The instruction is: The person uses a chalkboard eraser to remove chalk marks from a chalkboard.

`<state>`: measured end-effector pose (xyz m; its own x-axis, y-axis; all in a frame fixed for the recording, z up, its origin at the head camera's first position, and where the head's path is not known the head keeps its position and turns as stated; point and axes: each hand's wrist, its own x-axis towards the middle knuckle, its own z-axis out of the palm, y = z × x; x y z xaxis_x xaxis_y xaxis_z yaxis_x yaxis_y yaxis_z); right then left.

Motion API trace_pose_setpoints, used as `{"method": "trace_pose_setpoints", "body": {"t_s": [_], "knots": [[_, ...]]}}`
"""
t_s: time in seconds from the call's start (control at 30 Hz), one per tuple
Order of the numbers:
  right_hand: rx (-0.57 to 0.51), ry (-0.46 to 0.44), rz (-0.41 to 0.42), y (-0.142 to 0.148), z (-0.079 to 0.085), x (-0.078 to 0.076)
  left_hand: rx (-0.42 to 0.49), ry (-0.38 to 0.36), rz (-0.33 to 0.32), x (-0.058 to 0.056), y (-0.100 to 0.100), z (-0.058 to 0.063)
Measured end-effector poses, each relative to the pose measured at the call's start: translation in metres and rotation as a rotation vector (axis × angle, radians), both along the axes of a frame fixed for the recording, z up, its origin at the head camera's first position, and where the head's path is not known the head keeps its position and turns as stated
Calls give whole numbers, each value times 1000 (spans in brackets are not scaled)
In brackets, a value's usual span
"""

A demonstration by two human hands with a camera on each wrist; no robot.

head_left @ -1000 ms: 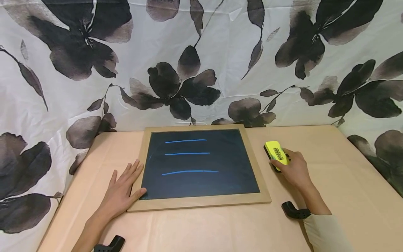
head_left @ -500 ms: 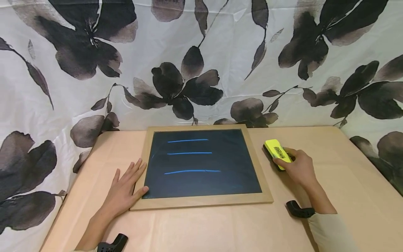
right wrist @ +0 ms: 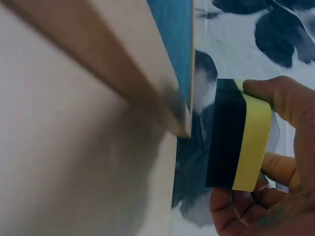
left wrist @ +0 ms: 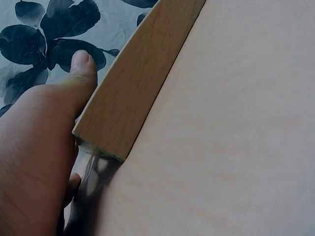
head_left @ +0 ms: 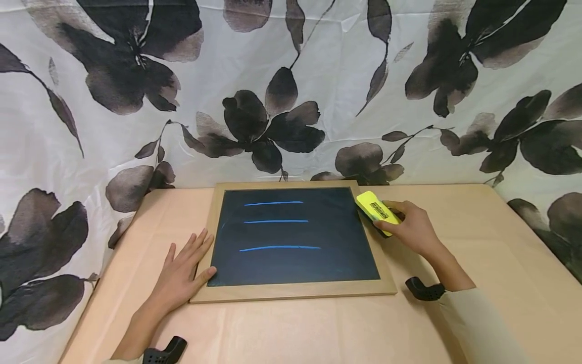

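A chalkboard in a light wooden frame lies on the table, with three blue lines drawn across its dark surface. My left hand rests on the frame's left side, fingers spread and straight, thumb over the lower left edge. In the left wrist view the thumb lies along the wooden frame. My right hand grips a yellow board eraser by its sides, above the frame's right edge. The right wrist view shows the eraser's black felt facing the board, apart from it.
A pale wood-coloured table carries the board. Behind it hangs a white cloth with dark flowers. Each wrist wears a black camera mount, the left one near the front edge and the right one beside the board.
My right hand has lifted the eraser and carried it left, from the table beside the board to over the frame's right edge. The left hand keeps its place on the frame.
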<state>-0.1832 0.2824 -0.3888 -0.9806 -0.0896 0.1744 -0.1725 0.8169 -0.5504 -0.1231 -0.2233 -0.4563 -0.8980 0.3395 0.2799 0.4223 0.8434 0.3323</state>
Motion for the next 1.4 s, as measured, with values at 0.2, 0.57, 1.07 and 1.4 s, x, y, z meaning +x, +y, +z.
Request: {"method": "trace_pose_setpoints", "body": {"t_s": [0.2,0.57,1.07,1.4], "knots": [[60,18,110,-27,-1,-20,8,6,-3,0,0,0],[84,-62,215,-55,-6,-46,-6,30,4,-1,0,0],[66,-164,275,-70,-11,-65,0,36,12,0,1,1],[50,-110,257,-80,-12,-65,-7,21,13,-1,0,-1]]}}
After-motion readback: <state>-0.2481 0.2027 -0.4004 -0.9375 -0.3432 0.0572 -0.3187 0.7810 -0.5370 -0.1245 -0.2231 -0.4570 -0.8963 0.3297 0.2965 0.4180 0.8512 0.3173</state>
